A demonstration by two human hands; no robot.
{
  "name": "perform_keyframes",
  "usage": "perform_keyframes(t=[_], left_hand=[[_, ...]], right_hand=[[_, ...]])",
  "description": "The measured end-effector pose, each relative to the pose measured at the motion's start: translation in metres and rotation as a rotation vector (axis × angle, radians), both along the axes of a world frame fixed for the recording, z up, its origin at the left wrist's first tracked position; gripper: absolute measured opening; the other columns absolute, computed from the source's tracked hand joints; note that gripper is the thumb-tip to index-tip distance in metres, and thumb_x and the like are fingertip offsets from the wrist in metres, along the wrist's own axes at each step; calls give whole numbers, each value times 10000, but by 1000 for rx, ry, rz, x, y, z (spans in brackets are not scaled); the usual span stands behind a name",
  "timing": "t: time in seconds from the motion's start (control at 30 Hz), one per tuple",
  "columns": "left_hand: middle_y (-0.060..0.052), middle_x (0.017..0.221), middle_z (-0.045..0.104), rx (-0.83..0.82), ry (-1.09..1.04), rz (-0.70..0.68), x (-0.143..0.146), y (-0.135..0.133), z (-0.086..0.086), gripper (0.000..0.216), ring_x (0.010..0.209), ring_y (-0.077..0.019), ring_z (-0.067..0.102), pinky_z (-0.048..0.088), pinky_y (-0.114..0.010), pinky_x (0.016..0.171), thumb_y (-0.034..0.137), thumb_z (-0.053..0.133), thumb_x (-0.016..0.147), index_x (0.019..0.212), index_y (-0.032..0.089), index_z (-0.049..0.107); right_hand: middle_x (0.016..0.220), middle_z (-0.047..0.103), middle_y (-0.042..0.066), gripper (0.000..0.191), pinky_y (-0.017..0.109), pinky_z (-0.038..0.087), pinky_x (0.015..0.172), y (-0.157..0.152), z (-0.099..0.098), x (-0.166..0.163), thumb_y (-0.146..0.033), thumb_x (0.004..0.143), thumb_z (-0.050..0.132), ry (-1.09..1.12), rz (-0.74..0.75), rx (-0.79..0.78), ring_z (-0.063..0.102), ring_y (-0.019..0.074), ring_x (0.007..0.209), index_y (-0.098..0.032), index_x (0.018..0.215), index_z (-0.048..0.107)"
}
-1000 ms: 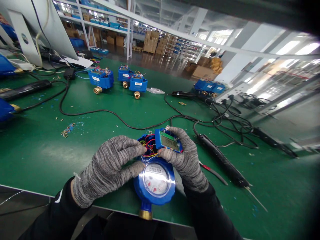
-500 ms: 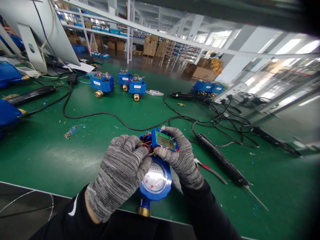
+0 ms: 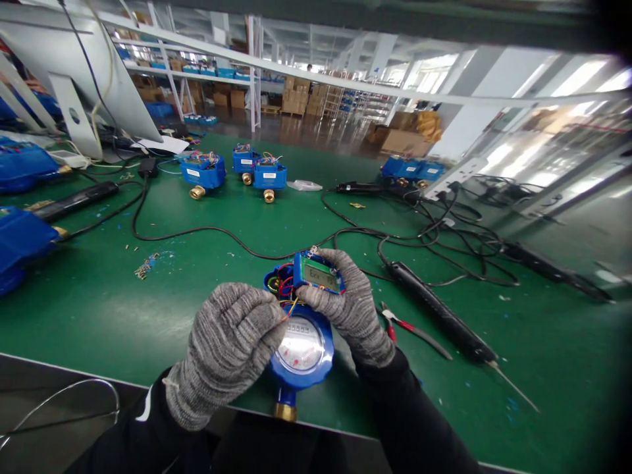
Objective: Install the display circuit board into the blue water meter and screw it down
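A blue water meter [image 3: 302,349] with a round clear dial and a brass end lies at the table's near edge. My right hand [image 3: 348,306], in a grey knit glove, grips the display module [image 3: 320,273], a green circuit board with an LCD in a blue frame, tilted above the meter. My left hand [image 3: 230,342], gloved alike, pinches thin wires [image 3: 292,308], yellow and orange, left of the dial. Red and other wires run from the open blue housing [image 3: 272,282] beside the module. The wire tips are hidden by my fingers.
Red-handled cutters [image 3: 412,329] and a black electric screwdriver [image 3: 439,313] lie to the right. Black cables [image 3: 232,232] cross the green table [image 3: 187,263]. Several other blue meters [image 3: 269,176] stand farther back. Small screws [image 3: 147,266] lie at left, near a monitor [image 3: 59,72].
My left hand has drawn back left and slightly down from the housing, with wires now showing at its fingertips. The display module has shifted slightly left in my right hand.
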State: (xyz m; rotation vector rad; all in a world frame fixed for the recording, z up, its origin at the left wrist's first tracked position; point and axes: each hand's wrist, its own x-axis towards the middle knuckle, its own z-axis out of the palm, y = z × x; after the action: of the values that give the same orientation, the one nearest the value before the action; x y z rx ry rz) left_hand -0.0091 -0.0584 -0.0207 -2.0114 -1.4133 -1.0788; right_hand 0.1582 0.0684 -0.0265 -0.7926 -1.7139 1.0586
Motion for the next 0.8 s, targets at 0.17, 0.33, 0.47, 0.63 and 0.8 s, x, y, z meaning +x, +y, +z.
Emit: perform_keyframes(t=[0.17,0.33,0.47,0.63,0.8], left_hand=[[-32,943,737,12,-159,-24,-2,-3,-4,143,909,-181,680,530,-336,878,133,660,885,1020,177,640],[-14,1032,744,-229,-206,-406,-9,-2,10,178,1033,-117,672,494,-264,1014,150,575,955,1100,210,660],[5,1015,772,-151,121,-356,-15,0,24,247,1005,-103,688,450,-261,1083,67,536,938,1105,199,662],[-8,1166,746,-156,341,-345,-32,2,28,360,1111,-152,674,476,-348,1102,122,615,876,1179,307,671],[-30,1106,754,-336,210,-404,-47,14,32,305,1047,-168,697,555,-349,1015,199,609,868,1128,328,704]], right_hand=[[1077,713,45,646,335,615,725,0,3,-1,-492,596,925,35,38,-54,703,221,900,-233,1119,648],[1084,711,50,658,364,617,773,2,2,0,-504,585,931,33,36,-42,699,238,942,-230,1111,646],[1144,695,63,669,433,590,893,2,1,0,-534,587,924,1,6,-21,678,265,1030,-238,1121,651],[1089,708,58,675,405,611,795,1,3,-1,-531,563,929,41,30,-79,694,259,943,-241,1103,645],[1068,701,64,681,428,606,785,2,4,0,-538,548,918,33,31,-134,692,276,925,-235,1091,641]])
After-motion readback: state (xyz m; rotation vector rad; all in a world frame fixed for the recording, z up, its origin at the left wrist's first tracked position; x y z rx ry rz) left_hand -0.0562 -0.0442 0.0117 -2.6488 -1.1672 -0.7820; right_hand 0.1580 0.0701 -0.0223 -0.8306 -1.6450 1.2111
